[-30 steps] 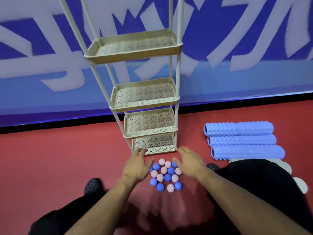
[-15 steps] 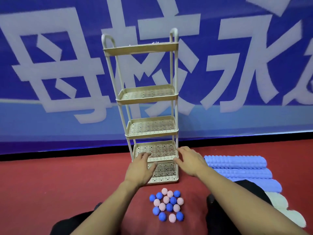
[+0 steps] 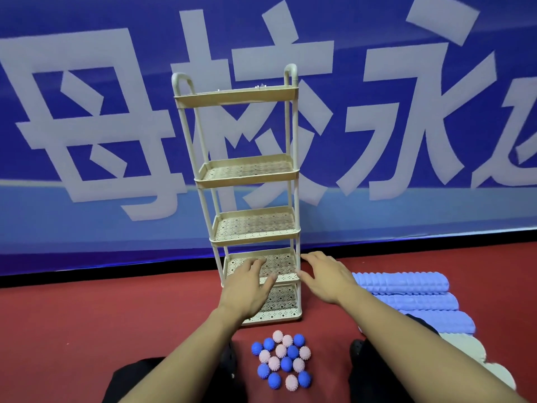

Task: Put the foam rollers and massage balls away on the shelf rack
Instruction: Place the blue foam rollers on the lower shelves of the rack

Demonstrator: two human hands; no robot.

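Reaching forward with both palms down, the left hand (image 3: 247,289) and right hand (image 3: 325,279) hold nothing; the fingers (image 3: 257,264) of each lie straight and slightly spread. The left fingers hover in front of the second-lowest tray of the shelf rack (image 3: 252,228), and whether they touch it cannot be told. The right fingers sit at that same tray's right front corner, by the rack's right post.

The rack is cream, with five perforated trays, and stands upright on the red floor (image 3: 87,330) just beyond the fingertips. Below the wrists, between the forearms and nearer the person, a tight cluster of spiky blue and pink massage balls (image 3: 283,359) lies on the floor. To the right of the right hand, three pale blue ridged foam rollers (image 3: 406,298) lie side by side on the floor, partly behind the right forearm. Behind the rack hangs a blue banner (image 3: 87,112) with large white characters.
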